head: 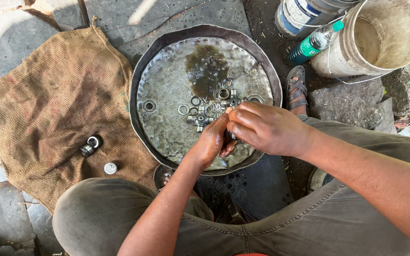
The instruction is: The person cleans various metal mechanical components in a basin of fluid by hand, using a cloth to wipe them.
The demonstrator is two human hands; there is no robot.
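Both my hands meet over the near right part of a round dented metal pan (167,47). My left hand (211,142) and my right hand (264,128) pinch together on a small dark metal part (232,136), mostly hidden by the fingers. Just beyond my fingertips in the pan lie a metal cross-shaped joint (200,119), several rings and washers (183,109) and a hexagonal nut (149,105). A dark oily puddle (205,64) sits at the far side of the pan.
A burlap sack (48,99) lies left of the pan with two small bearing cups (90,145) (111,168) on it. A dirty white bucket (380,38), a green bottle (315,43) and a can (300,14) stand at the upper right. My sandalled foot (296,90) rests beside the pan.
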